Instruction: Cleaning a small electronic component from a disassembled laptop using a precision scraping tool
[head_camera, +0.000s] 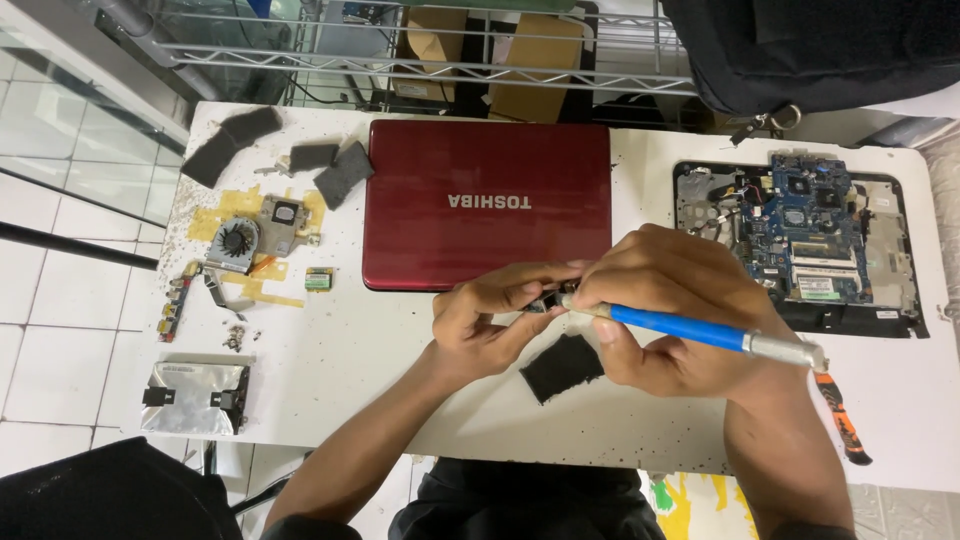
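Small dark metal part (543, 303), pinched between the fingertips of the left hand (480, 320), sits above the white table (350, 370) just in front of a closed red laptop (487, 203). It looks light, rigid and easy to drop, so a fingertip pinch at its edges seems the safest hold; most of it is hidden by the fingers. The right hand (668, 300) is closed around a blue-handled tool (690, 328), its tip touching the part. A black foam pad (563, 367) lies on the table beneath both hands.

Farther left are a cooling fan with heatsink (248, 238) on yellow tape, grey foam pieces (330, 168), a narrow circuit strip (173, 300) and a silver hard drive caddy (195, 397). To the right lies an opened laptop base with a blue motherboard (810, 240), and an orange-handled tool (840, 415) near the table's edge.
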